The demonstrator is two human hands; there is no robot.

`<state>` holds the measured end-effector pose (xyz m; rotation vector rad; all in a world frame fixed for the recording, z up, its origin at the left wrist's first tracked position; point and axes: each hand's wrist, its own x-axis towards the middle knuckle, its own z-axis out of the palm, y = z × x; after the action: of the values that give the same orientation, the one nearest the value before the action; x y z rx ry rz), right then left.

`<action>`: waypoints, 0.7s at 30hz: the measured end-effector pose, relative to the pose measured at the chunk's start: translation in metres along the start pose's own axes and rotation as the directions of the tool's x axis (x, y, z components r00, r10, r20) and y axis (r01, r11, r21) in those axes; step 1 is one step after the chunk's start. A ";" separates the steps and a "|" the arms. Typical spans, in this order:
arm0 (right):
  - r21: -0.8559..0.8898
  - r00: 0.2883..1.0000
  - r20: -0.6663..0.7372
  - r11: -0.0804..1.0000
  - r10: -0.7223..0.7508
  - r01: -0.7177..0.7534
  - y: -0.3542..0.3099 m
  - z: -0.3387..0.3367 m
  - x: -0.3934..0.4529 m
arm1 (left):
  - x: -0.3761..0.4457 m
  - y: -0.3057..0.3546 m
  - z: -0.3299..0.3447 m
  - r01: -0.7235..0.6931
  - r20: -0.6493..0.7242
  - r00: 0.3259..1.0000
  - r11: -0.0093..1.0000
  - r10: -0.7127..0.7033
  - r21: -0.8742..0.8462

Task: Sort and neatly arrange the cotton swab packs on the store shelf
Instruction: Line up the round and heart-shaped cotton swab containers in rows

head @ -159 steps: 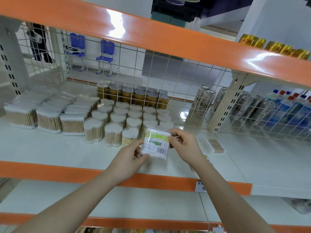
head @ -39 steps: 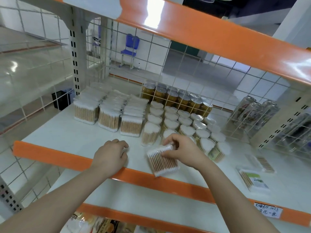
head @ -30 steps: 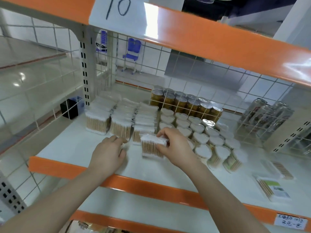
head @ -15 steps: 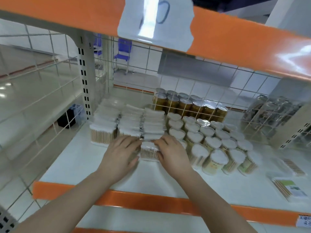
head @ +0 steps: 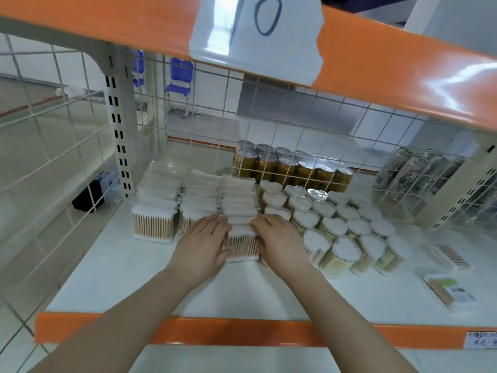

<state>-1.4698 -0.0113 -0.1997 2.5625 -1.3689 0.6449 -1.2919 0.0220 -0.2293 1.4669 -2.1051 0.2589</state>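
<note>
Three rows of rectangular cotton swab packs (head: 156, 211) stand upright on the white shelf (head: 129, 270), left of centre. The front pack of the right-hand row (head: 242, 244) stands between my two hands. My left hand (head: 200, 244) lies flat against its left side, thumb at its lower front corner. My right hand (head: 279, 242) presses its right side with straight fingers. Several heart-shaped swab tubs (head: 325, 224) stand in rows just right of my right hand. Two flat swab packs (head: 451, 292) lie loose at the far right.
Gold cans (head: 290, 165) stand behind the wire mesh at the back, more cans (head: 419, 170) behind mesh at the right. The upper shelf's orange edge with a paper label (head: 255, 36) hangs overhead. A perforated upright post (head: 118, 117) and side mesh bound the left.
My right hand carried the pack from the shelf's front up to the right-hand row and stood it there. My left hand came in against its other side; both now press it.
</note>
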 end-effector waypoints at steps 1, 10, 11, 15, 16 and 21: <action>0.006 1.000 -0.004 1.000 0.004 -0.004 0.001 0.001 0.001 | 0.001 0.000 0.001 0.003 0.000 1.000 1.000 -0.003 0.002; 0.083 0.996 -0.016 0.993 0.089 -0.087 0.006 -0.014 -0.005 | 0.007 0.008 -0.003 -0.009 -0.051 0.999 1.000 0.009 0.004; 0.094 0.993 -0.042 0.990 0.110 -0.106 0.009 -0.019 -0.007 | 0.008 0.011 -0.004 -0.015 -0.043 0.999 1.000 0.016 0.003; 0.136 0.968 -0.066 0.963 0.242 -0.232 0.027 -0.037 -0.025 | 0.009 0.032 -0.007 -0.043 -0.050 0.998 0.999 0.042 -0.021; 0.150 0.961 -0.082 0.956 0.265 -0.251 0.033 -0.041 -0.032 | 0.010 0.040 -0.007 -0.046 -0.044 0.998 0.998 0.045 -0.032; 0.151 0.922 -0.066 0.917 0.383 -0.370 0.070 -0.057 -0.065 | 0.014 0.082 -0.001 -0.101 0.013 0.995 0.993 0.102 -0.065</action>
<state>-1.5761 0.0175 -0.1815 2.3406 -1.8651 0.9369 -1.3700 0.0429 -0.2081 1.3313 -2.1838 0.2156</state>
